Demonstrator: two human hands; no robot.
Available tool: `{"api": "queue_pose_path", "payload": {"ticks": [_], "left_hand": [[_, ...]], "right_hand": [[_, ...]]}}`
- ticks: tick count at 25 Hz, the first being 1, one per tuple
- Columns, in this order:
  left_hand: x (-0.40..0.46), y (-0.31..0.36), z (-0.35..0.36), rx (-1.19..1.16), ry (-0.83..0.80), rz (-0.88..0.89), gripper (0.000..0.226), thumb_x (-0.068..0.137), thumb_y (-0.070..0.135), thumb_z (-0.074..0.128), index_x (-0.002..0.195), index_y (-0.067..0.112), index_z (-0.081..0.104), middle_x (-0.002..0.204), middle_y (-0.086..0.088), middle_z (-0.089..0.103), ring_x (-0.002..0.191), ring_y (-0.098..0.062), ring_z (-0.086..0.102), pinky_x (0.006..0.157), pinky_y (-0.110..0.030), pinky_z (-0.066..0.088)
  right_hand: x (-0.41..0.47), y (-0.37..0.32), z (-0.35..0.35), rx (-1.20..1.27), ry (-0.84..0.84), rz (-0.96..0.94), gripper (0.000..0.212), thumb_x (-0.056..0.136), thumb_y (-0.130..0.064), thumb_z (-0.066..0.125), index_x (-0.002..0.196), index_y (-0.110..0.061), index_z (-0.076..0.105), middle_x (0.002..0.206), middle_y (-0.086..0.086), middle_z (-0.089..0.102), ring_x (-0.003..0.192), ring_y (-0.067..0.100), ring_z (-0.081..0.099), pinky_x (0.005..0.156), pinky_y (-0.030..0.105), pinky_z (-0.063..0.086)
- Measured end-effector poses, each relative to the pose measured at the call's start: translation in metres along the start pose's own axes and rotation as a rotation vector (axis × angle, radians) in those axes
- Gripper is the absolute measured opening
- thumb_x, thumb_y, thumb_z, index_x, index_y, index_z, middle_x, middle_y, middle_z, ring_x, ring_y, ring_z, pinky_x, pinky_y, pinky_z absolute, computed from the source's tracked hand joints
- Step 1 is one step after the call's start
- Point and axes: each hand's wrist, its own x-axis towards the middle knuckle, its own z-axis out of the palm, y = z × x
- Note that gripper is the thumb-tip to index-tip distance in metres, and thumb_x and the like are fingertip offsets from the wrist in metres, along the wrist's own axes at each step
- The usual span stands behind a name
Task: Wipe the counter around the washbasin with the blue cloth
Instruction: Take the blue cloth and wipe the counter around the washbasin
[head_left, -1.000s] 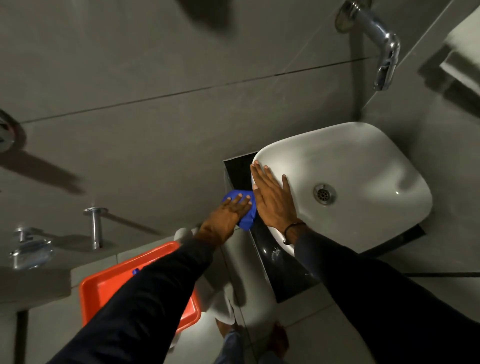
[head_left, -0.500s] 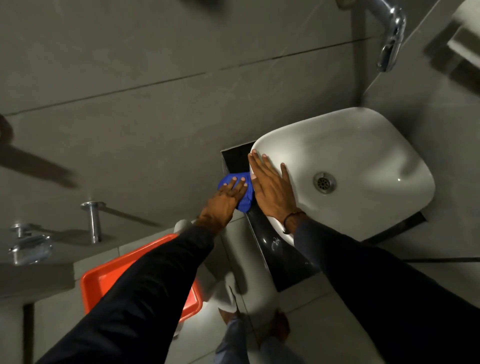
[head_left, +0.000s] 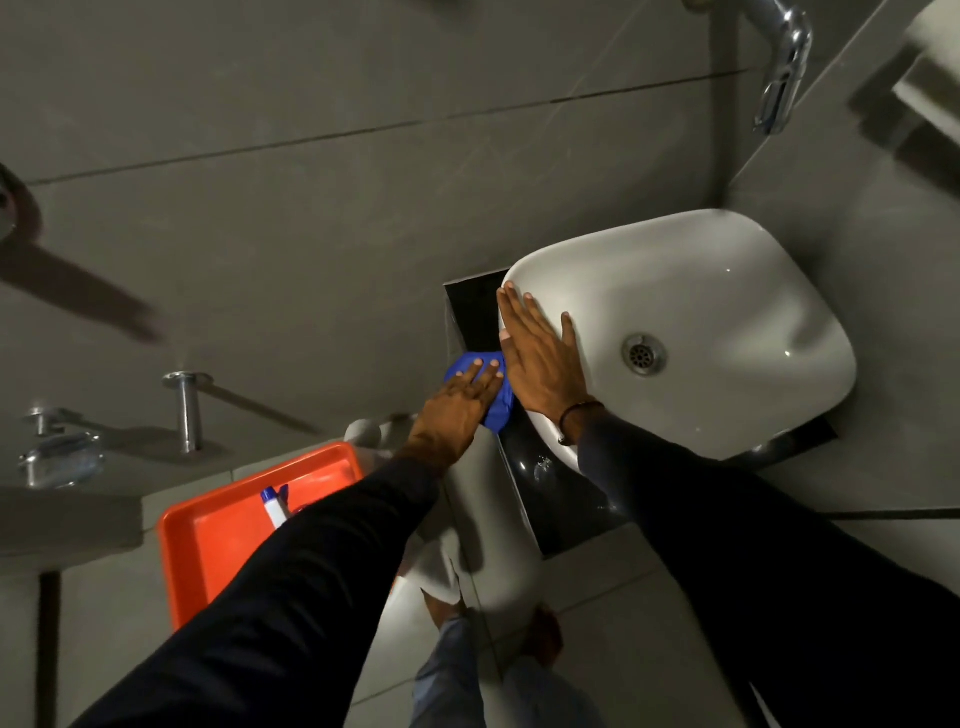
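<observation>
A white washbasin (head_left: 717, 291) sits on a dark glossy counter (head_left: 550, 493) in a corner of grey tiled walls. The blue cloth (head_left: 498, 410) lies on the counter strip left of the basin, mostly covered by my left hand (head_left: 457, 410), which presses flat on it with fingers together. My right hand (head_left: 540, 358) rests flat and open on the basin's left rim, fingers pointing away from me. Both arms wear dark sleeves.
A chrome tap (head_left: 784, 67) juts from the wall above the basin. An orange tray (head_left: 228, 540) with a white and blue bottle (head_left: 274, 506) sits lower left. Chrome wall fittings (head_left: 184, 410) stand at left. My feet show on the grey floor below.
My left hand has slid the blue cloth a little toward me along the counter strip beside the basin. My right hand stays on the rim. The bottle in the tray has come into view.
</observation>
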Motion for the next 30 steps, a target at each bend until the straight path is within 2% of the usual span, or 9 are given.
{"api": "queue_pose_path", "payload": {"ticks": [4,7,14,19,23,26,30], "left_hand": [[-0.025,0.014,0.024,0.012,-0.022,0.031,0.086,0.093,-0.006,0.042,0.160,0.024,-0.002,0.170,-0.002,-0.008,0.158,-0.024,-0.006,0.116,-0.034,-0.012],[-0.054,0.034,0.044,0.012,-0.028,0.072,0.086,0.094,-0.002,0.042,0.160,0.026,-0.006,0.170,0.001,-0.010,0.157,-0.023,-0.009,0.118,-0.036,-0.013],[-0.071,0.053,0.041,-0.012,-0.105,0.056,0.080,0.100,0.006,0.044,0.161,0.027,-0.003,0.171,0.003,-0.005,0.158,-0.020,-0.003,0.127,-0.039,0.003],[-0.060,0.062,0.028,-0.002,-0.049,-0.064,0.083,0.094,-0.003,0.040,0.161,0.022,0.000,0.171,0.000,-0.004,0.158,-0.023,-0.001,0.127,-0.038,0.003],[-0.073,0.079,0.048,-0.011,-0.009,-0.023,0.086,0.090,-0.009,0.038,0.161,0.022,0.002,0.171,0.001,-0.002,0.158,-0.024,-0.002,0.127,-0.037,0.001],[-0.097,0.095,0.065,-0.019,-0.005,0.025,0.086,0.092,-0.007,0.041,0.161,0.026,0.003,0.170,0.002,-0.001,0.158,-0.022,-0.001,0.124,-0.037,-0.001],[-0.100,0.098,0.057,0.046,-0.032,0.015,0.082,0.095,-0.003,0.043,0.161,0.023,0.002,0.171,-0.001,0.000,0.158,-0.024,0.002,0.128,-0.041,0.010]], "right_hand": [[-0.001,0.001,0.001,0.016,0.018,-0.006,0.057,0.106,-0.032,0.022,0.160,-0.022,0.006,0.169,-0.002,0.012,0.156,0.021,0.014,0.123,0.061,0.013],[-0.003,-0.002,0.000,0.007,0.031,-0.002,0.058,0.106,-0.032,0.023,0.160,-0.022,0.008,0.168,-0.002,0.014,0.156,0.021,0.015,0.123,0.061,0.014],[-0.009,-0.005,-0.016,-0.023,-0.045,-0.008,0.057,0.106,-0.036,0.023,0.160,-0.022,0.008,0.169,-0.006,0.011,0.157,0.019,0.008,0.124,0.060,0.006],[-0.036,0.010,-0.039,0.011,-0.019,-0.035,0.058,0.106,-0.038,0.026,0.160,-0.020,0.016,0.167,-0.005,0.018,0.157,0.018,0.008,0.124,0.059,0.002],[-0.067,0.024,-0.033,-0.133,-0.078,-0.137,0.058,0.104,-0.035,0.027,0.159,-0.019,0.018,0.167,-0.005,0.019,0.157,0.019,0.009,0.123,0.062,0.005],[-0.081,0.028,-0.022,-0.124,-0.101,-0.146,0.058,0.105,-0.034,0.027,0.160,-0.019,0.015,0.168,-0.003,0.019,0.157,0.020,0.009,0.123,0.062,0.006],[-0.087,0.028,-0.016,-0.088,-0.070,-0.166,0.056,0.106,-0.034,0.024,0.159,-0.019,0.014,0.167,-0.004,0.018,0.157,0.020,0.008,0.123,0.062,0.007]]}}
